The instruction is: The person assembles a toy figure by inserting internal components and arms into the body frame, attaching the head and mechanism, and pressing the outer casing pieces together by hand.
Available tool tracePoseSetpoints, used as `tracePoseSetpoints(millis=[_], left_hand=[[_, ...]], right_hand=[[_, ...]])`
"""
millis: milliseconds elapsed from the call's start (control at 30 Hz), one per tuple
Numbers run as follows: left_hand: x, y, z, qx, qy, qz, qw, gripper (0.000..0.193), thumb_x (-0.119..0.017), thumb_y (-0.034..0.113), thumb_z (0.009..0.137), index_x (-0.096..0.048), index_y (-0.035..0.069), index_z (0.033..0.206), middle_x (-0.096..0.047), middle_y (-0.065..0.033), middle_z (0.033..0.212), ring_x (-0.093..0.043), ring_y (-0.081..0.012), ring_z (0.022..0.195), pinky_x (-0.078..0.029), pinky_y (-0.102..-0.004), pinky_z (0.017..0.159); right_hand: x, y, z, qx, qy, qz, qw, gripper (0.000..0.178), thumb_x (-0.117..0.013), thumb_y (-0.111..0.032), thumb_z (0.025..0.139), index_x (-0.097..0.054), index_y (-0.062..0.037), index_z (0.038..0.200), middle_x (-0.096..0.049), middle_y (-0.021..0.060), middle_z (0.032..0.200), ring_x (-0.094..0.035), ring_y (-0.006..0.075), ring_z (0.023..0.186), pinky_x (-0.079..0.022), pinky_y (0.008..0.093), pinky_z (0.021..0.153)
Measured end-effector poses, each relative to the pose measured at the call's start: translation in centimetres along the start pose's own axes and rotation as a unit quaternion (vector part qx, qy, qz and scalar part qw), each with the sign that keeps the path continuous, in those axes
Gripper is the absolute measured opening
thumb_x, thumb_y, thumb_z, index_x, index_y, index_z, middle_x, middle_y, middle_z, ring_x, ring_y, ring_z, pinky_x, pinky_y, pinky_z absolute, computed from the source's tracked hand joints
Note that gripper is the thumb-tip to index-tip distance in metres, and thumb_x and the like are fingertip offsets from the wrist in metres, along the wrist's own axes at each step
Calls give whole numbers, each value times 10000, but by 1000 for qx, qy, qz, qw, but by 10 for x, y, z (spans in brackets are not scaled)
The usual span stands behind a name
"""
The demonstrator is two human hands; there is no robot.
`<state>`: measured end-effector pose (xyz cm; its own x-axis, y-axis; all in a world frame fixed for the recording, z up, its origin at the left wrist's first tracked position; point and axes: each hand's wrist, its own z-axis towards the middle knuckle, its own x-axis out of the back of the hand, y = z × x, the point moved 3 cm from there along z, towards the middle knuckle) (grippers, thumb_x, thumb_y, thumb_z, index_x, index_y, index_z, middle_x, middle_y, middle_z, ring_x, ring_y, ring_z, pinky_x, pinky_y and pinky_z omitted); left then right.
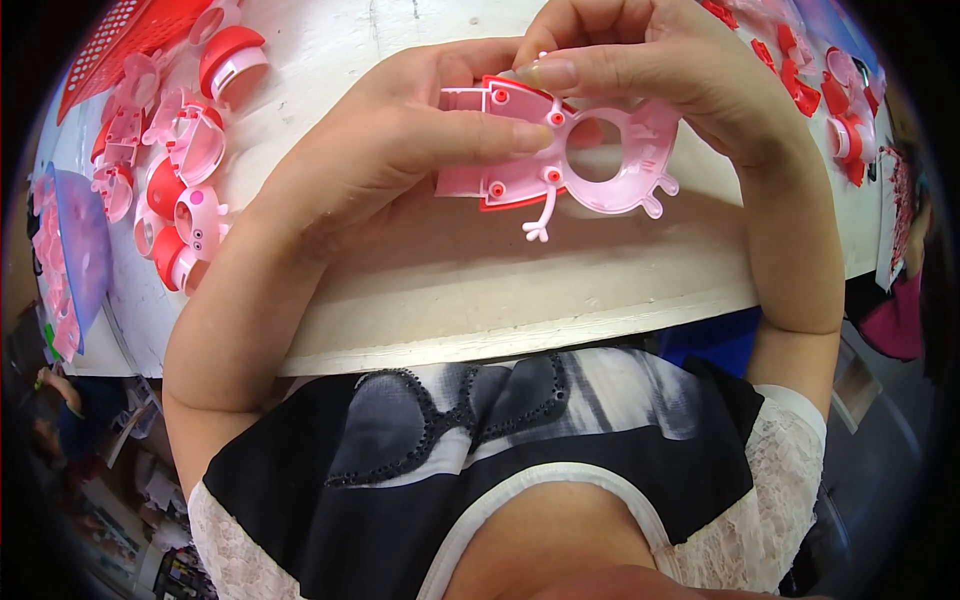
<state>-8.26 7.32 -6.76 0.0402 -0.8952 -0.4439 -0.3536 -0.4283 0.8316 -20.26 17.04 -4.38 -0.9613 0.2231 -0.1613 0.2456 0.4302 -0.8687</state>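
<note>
My left hand [400, 135] grips a pink and red plastic toy figure half [598, 195], its thumb pressed across the open inner side. The figure has a red-edged body with red-tipped posts, a round head opening with two small ears, and a thin pink arm [547, 212] sticking out toward me. At the body's far edge, my right hand [640, 60] pinches a second small pink arm [557, 104] between thumb and fingers. That arm's outer end is mostly covered by the fingertips.
Several pink and red plastic parts [190, 140] lie left on the white table [470, 290], near a red perforated basket [130, 55] and a blue translucent tray [82, 250]. More red and pink pieces [845, 130] sit right. Other people show at both sides.
</note>
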Motion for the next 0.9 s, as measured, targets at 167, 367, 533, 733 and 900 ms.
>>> tracePoseSetpoints(millis=[167, 367, 533, 733, 900], left_hand=[[-5, 2, 2, 2, 36, 24, 999, 671, -655, 162, 713, -361, -78, 1267, -581, -108, 1037, -593, -105, 859, -473, -195, 749], [0, -3, -1, -11, 59, 18, 998, 680, -651, 155, 713, -351, -79, 1276, -582, -115, 1052, -597, -111, 892, -481, -209, 779], [-9, 3, 4, -27, -12, -12, 999, 678, -643, 154, 731, -330, -88, 1282, -549, -141, 1115, -578, -140, 968, -473, -227, 816], [-1, -6, 1, -39, 5, 4, 999, 676, -638, 143, 741, -318, -92, 1289, -542, -153, 1128, -562, -157, 1000, -438, -248, 872], [-5, -7, 7, -58, -35, -18, 998, 629, -618, 126, 785, -314, -74, 1298, -556, -130, 1096, -563, -135, 966, -452, -237, 834]], right_hand=[[14, -2, -9, -19, 44, -61, 997, 101, -681, -69, 760, -622, 9, 786, -624, 35, 743, -569, 66, 689, -450, 171, 640], [8, 3, -2, -6, 27, -16, 999, 108, -696, -53, 739, -611, 12, 753, -628, 51, 734, -573, 73, 664, -449, 172, 617], [7, -5, -12, 0, 55, -60, 997, 113, -691, -57, 746, -607, 18, 753, -622, 47, 723, -567, 66, 646, -446, 169, 591], [3, 0, -3, 7, 27, -98, 995, 116, -690, -67, 750, -608, 15, 754, -612, 36, 698, -557, 57, 611, -436, 168, 547], [8, -2, -9, -7, 50, -113, 992, 122, -693, -80, 750, -612, 11, 746, -612, 33, 693, -555, 56, 614, -428, 164, 547]])
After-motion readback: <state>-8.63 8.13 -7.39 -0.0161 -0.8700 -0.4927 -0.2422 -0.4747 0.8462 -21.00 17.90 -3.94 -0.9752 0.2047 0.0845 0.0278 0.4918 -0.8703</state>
